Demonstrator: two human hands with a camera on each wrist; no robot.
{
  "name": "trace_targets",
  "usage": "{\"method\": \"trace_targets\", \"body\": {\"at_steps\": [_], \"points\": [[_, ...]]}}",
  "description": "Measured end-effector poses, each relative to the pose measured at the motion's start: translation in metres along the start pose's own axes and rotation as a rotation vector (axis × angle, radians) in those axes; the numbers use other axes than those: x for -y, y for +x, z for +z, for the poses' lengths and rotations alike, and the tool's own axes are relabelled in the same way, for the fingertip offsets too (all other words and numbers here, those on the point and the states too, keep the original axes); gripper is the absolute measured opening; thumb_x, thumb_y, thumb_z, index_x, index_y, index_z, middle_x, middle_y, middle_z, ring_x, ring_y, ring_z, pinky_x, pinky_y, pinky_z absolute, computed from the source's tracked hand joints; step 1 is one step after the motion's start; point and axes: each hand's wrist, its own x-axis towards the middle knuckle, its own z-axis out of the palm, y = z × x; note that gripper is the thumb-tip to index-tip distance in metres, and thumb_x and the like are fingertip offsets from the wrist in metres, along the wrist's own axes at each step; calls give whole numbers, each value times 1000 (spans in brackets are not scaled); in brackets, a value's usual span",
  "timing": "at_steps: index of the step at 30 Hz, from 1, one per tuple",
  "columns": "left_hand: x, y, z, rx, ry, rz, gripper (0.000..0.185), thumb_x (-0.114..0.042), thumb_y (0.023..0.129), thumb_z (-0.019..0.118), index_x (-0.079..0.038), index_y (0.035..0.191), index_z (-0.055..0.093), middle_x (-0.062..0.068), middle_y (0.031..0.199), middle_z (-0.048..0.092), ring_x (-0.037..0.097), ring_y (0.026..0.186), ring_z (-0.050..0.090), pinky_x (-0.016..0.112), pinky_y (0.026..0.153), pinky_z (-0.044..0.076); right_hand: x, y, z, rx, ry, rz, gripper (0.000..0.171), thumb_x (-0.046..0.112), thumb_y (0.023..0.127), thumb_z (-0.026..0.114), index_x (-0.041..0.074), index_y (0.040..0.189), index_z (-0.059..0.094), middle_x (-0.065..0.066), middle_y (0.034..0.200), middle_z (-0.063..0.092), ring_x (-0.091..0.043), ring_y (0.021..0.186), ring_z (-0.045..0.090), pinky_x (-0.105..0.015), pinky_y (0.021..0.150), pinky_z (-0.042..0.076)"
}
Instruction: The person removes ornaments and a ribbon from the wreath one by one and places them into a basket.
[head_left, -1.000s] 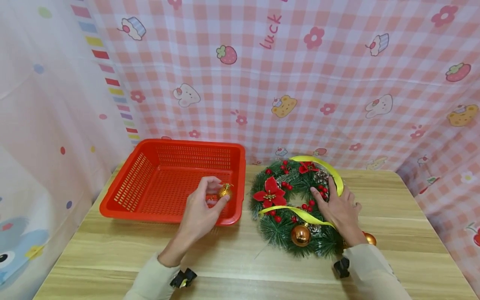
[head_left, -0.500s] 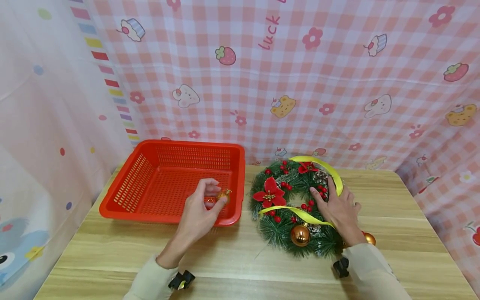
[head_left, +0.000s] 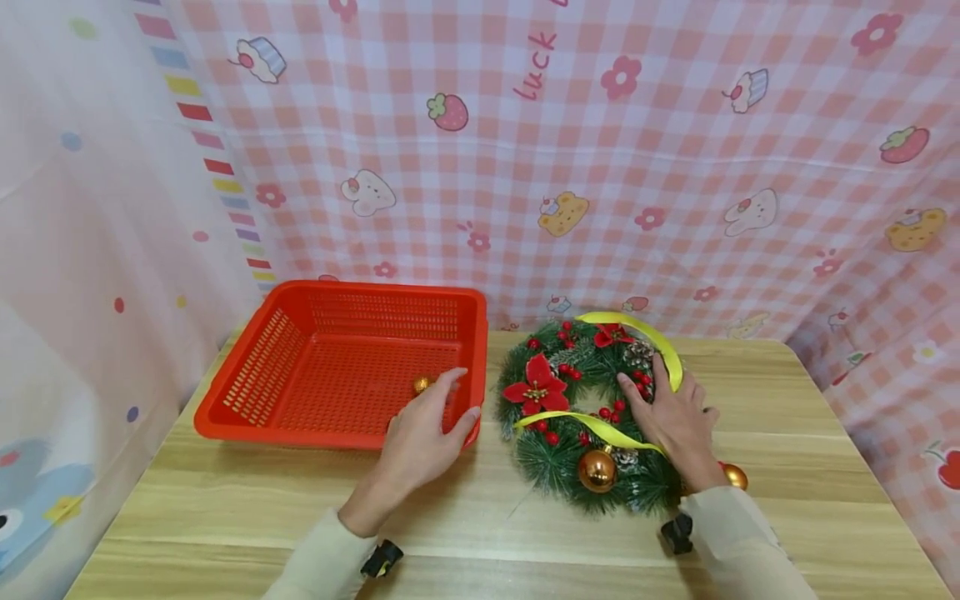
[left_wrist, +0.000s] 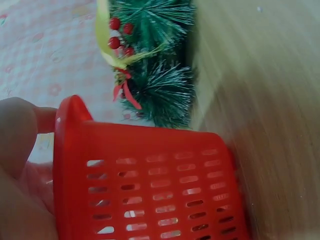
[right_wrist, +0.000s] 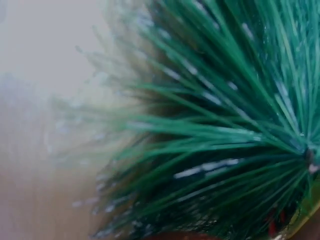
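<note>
A small gold ball ornament lies in the red plastic basket. My left hand is over the basket's front right corner, fingers loosely spread and holding nothing. In the left wrist view, a fingertip is right at the red rim. My right hand rests on the right side of a green Christmas wreath, thumb toward its centre hole and the other fingers spread toward the outer edge. Red poinsettias, berries, pinecones and a yellow ribbon decorate the wreath. Green needles fill most of the right wrist view.
A shiny copper-gold ball sits at the wreath's front, and another gold ball shows beside the right wrist. Both wreath and basket stand on a wooden table. A pink checked curtain hangs behind.
My left hand has released the gold ball ornament, now in the basket, and moved slightly right and down to the basket's corner. My right hand stays on the wreath.
</note>
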Motion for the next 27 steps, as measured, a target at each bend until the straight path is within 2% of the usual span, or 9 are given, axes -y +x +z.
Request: {"method": "trace_targets", "body": {"at_steps": [3, 6, 10, 14, 18, 23, 25, 27], "points": [[-1, 0, 6, 5, 141, 50, 59, -39, 95, 65, -17, 146, 47, 11, 132, 64, 31, 108, 67, 51, 77, 56, 3, -2, 0, -2, 12, 18, 96, 80, 91, 19, 16, 160, 2, -42, 154, 8, -61, 135, 17, -80, 89, 23], [0, -1, 11, 13, 264, 94, 62, -48, 96, 59, -18, 149, 46, 12, 132, 64, 31, 95, 70, 42, 63, 55, 7, -4, 1, -4, 15, 56, 98, 82, 89, 19, 16, 160, 2, -40, 154, 10, -60, 134, 18, -80, 89, 23], [1, -1, 14, 41, 362, 114, 65, -56, 97, 51, -22, 151, 43, 9, 130, 65, 25, 76, 68, 27, 45, 40, 14, -8, 2, -4, 9, 119, 104, 85, 86, 17, 14, 160, 1, -41, 151, 13, -59, 133, 20, -82, 88, 20], [2, -1, 15, 55, 413, 123, 64, -57, 98, 47, -24, 153, 40, 8, 127, 67, 23, 72, 66, 23, 40, 32, 21, -13, 1, 21, 30, 169, 108, 87, 85, 16, 11, 159, -2, -44, 150, 13, -60, 133, 18, -84, 90, 13], [4, -1, 15, 53, 430, 127, 63, -55, 99, 47, -24, 153, 40, 8, 124, 68, 22, 70, 65, 23, 40, 31, 31, -23, -7, 134, 72, 183, 111, 87, 84, 22, 11, 158, -9, -47, 150, 3, -65, 135, 9, -86, 95, 3], [4, 0, 15, 55, 433, 135, 63, -54, 99, 47, -24, 153, 39, 8, 119, 70, 15, 58, 55, 23, 39, 30, 36, -39, -29, 274, 79, 120, 114, 82, 86, 38, 11, 157, -15, -49, 149, -1, -69, 134, 7, -86, 95, 6], [4, 0, 15, 65, 428, 135, 63, -54, 99, 46, -24, 154, 38, 8, 119, 70, 13, 53, 48, 23, 39, 29, 33, -42, -40, 275, 76, 81, 113, 80, 87, 41, 11, 157, -15, -47, 150, -1, -70, 132, 8, -86, 93, 9], [3, 0, 15, 76, 420, 132, 63, -54, 99, 46, -24, 154, 37, 9, 120, 70, 11, 50, 43, 24, 38, 29, 27, -41, -49, 239, 87, 31, 110, 76, 89, 43, 10, 158, -12, -46, 151, 0, -71, 132, 7, -86, 92, 11]]}}
